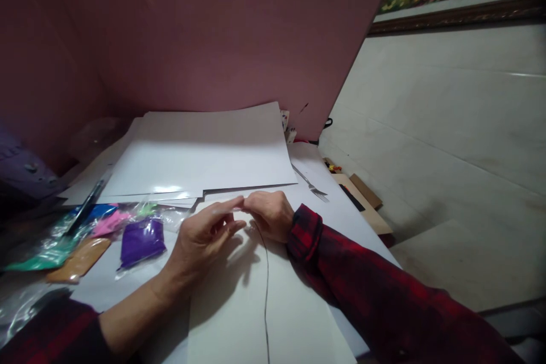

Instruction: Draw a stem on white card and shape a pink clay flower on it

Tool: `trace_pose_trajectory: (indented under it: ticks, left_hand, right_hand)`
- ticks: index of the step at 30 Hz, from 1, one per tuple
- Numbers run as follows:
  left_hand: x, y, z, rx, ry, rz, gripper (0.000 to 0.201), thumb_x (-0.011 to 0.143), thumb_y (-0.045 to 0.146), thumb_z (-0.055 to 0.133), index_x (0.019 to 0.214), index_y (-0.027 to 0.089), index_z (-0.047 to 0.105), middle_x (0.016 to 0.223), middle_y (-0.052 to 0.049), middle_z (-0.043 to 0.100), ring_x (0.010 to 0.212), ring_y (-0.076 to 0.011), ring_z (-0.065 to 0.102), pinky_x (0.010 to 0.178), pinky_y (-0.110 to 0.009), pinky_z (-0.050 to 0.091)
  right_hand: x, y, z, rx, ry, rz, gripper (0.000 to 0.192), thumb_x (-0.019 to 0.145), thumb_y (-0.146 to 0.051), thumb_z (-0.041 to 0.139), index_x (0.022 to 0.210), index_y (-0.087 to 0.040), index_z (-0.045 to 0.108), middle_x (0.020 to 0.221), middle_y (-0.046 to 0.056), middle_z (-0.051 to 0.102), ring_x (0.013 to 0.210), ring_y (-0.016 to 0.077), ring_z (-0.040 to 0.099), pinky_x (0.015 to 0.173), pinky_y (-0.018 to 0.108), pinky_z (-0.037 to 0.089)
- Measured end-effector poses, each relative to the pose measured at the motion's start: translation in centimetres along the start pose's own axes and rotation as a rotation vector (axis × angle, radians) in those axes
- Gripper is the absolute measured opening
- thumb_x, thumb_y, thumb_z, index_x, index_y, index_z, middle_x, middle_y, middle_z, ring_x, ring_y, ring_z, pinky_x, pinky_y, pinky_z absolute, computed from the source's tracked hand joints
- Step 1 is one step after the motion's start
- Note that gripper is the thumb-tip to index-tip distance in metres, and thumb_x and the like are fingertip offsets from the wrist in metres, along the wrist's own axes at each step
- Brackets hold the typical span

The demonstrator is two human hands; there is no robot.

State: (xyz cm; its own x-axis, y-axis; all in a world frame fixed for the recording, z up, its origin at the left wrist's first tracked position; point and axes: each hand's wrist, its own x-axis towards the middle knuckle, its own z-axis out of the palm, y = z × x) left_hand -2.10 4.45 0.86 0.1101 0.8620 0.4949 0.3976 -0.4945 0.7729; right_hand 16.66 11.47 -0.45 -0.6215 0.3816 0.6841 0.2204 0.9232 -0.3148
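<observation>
At the far left of the frame, a lilac printed package [28, 170] stands partly in shadow. Below and right of it, a green packet [42, 256] lies near the left edge, with a dark pen [86, 205] slanting above it. Next come a tan packet [81, 259], a blue packet [100, 212], a pink packet [111, 223] and, nearest the middle, a purple packet [142, 240] in clear plastic. Above these, large white sheets [205, 148] lie overlapped across the centre.

From the lower left reaches the left hand [202, 233], its thumb and forefinger pointing right with a narrow gap between them; whether they pinch anything small, I cannot tell. Beneath both hands, at the lower middle, lies a pale sheet [228, 330]. A thin dark line [267, 296] runs down it from the fingers to the bottom edge; drawn or thread, I cannot tell. The right hand [271, 215] is curled, fingertips meeting those of the left, its hold hidden by its own fingers. A red-and-black checked sleeve [375, 278] covers that arm. Beyond it rest a fork [315, 189] and, farther right, a cardboard box [364, 207].
</observation>
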Motion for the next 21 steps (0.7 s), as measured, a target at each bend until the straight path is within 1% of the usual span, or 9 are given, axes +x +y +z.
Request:
trace_pose_trajectory:
  ticks: [2, 4, 6, 7, 9, 11, 13, 16, 21]
  left_hand:
    - [0.1, -0.1, 0.1, -0.034, 0.009, 0.057, 0.021, 0.086, 0.027, 0.061, 0.106, 0.024, 0.068, 0.092, -0.003, 0.071, 0.078, -0.0159, 0.064, 0.068, -0.028, 0.051]
    - [0.3, -0.1, 0.0, -0.029, 0.096, 0.03, 0.016, 0.087, 0.027, 0.06, 0.099, 0.023, 0.069, 0.091, -0.003, 0.071, 0.077, -0.0154, 0.064, 0.069, -0.028, 0.052]
    - [0.8, 0.2, -0.2, -0.026, 0.199, -0.064, 0.012, 0.085, 0.029, 0.061, 0.091, 0.021, 0.067, 0.078, -0.001, 0.069, 0.065, -0.0137, 0.062, 0.062, -0.026, 0.05]
    - [1.2, 0.3, -0.4, -0.041, 0.233, -0.125, 0.011, 0.084, 0.03, 0.062, 0.087, 0.02, 0.066, 0.072, 0.001, 0.068, 0.059, -0.0127, 0.059, 0.057, -0.025, 0.049]
    - [1.8, 0.4, -0.6, -0.09, 0.266, -0.237, 0.012, 0.081, 0.03, 0.064, 0.077, 0.019, 0.063, 0.064, 0.002, 0.065, 0.052, -0.0115, 0.056, 0.051, -0.024, 0.047]
    - [2.4, 0.3, -0.7, -0.127, 0.266, -0.313, 0.016, 0.078, 0.03, 0.065, 0.068, 0.019, 0.061, 0.06, 0.002, 0.063, 0.049, -0.0112, 0.055, 0.05, -0.024, 0.046]
    - [2.9, -0.1, -0.7, -0.112, 0.254, -0.364, 0.019, 0.077, 0.03, 0.065, 0.063, 0.019, 0.059, 0.055, 0.003, 0.06, 0.048, -0.0112, 0.054, 0.05, -0.023, 0.045]
    - [3.3, -0.8, -0.6, -0.109, 0.22, -0.421, 0.019, 0.078, 0.029, 0.063, 0.063, 0.019, 0.059, 0.048, 0.004, 0.057, 0.047, -0.0115, 0.055, 0.05, -0.023, 0.044]
    - [3.5, -1.5, -0.3, -0.28, 0.235, -0.44, 0.015, 0.076, 0.03, 0.067, 0.078, 0.017, 0.061, 0.065, 0.0, 0.067, 0.053, -0.0136, 0.063, 0.055, -0.025, 0.052]
  right_hand:
    - [0.0, -0.3, 0.2, 0.022, 0.003, 0.045, 0.017, 0.086, -0.023, 0.054, 0.1, -0.023, 0.065, 0.084, 0.003, 0.07, 0.076, 0.0157, 0.064, 0.072, 0.03, 0.051]
    - [0.1, -0.4, 0.3, 0.037, 0.077, 0.206, 0.02, 0.089, -0.029, 0.054, 0.105, -0.022, 0.063, 0.082, 0.003, 0.07, 0.069, 0.0142, 0.064, 0.068, 0.028, 0.051]
    - [0.2, -0.1, 0.5, 0.083, 0.187, 0.419, 0.023, 0.092, -0.035, 0.051, 0.106, -0.02, 0.062, 0.074, 0.001, 0.068, 0.057, 0.0113, 0.06, 0.06, 0.026, 0.051]
    - [0.3, 0.2, 0.5, 0.131, 0.226, 0.516, 0.024, 0.093, -0.037, 0.049, 0.103, -0.02, 0.062, 0.07, 0.0, 0.066, 0.051, 0.0099, 0.058, 0.055, 0.024, 0.049]
    - [0.5, 1.0, 0.7, 0.245, 0.28, 0.673, 0.026, 0.093, -0.038, 0.046, 0.089, -0.019, 0.062, 0.063, -0.002, 0.061, 0.045, 0.0083, 0.053, 0.047, 0.021, 0.045]
    - [0.6, 1.7, 0.9, 0.318, 0.319, 0.767, 0.025, 0.091, -0.037, 0.047, 0.083, -0.019, 0.062, 0.061, -0.002, 0.059, 0.044, 0.0083, 0.052, 0.044, 0.02, 0.043]
    - [0.7, 2.1, 1.0, 0.321, 0.309, 0.776, 0.023, 0.09, -0.035, 0.049, 0.08, -0.019, 0.061, 0.06, -0.003, 0.059, 0.046, 0.0084, 0.052, 0.045, 0.02, 0.043]
    - [0.7, 2.2, 0.9, 0.259, 0.264, 0.723, 0.02, 0.088, -0.031, 0.052, 0.075, -0.019, 0.061, 0.058, -0.003, 0.06, 0.049, 0.0088, 0.053, 0.05, 0.02, 0.044]
    - [0.7, 2.0, 0.8, 0.2, 0.244, 0.708, 0.021, 0.088, -0.031, 0.052, 0.073, -0.019, 0.06, 0.057, -0.003, 0.061, 0.051, 0.0098, 0.055, 0.054, 0.021, 0.044]
